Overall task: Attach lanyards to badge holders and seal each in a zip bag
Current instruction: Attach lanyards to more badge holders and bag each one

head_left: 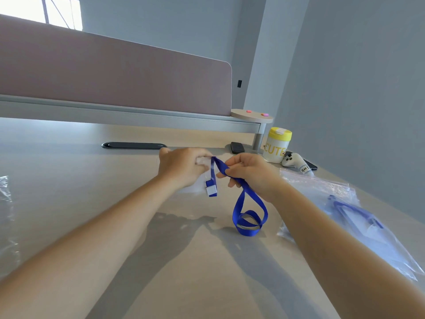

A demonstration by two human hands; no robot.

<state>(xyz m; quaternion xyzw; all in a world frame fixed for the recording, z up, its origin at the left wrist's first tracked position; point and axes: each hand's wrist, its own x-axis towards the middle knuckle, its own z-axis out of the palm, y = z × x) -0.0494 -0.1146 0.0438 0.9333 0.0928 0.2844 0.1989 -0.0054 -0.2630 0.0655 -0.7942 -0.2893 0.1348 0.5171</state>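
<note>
A blue lanyard (248, 210) loops down onto the beige desk (115, 203), its blue and white clip (211, 188) dangling between my hands. My left hand (181, 166) grips a clear badge holder (202, 161) at the lanyard's upper end; most of the holder is hidden by my fingers. My right hand (248, 172) pinches the lanyard strap just to the right. A clear zip bag (345, 215) lies at the right with another blue lanyard inside.
A yellow-lidded white jar (276, 145), a small plush toy (296, 162) and a dark phone (238, 147) sit at the back right. A black cable slot (133, 145) lies in the desk before the mauve divider (115, 74). Clear plastic (5, 203) lies at the left edge.
</note>
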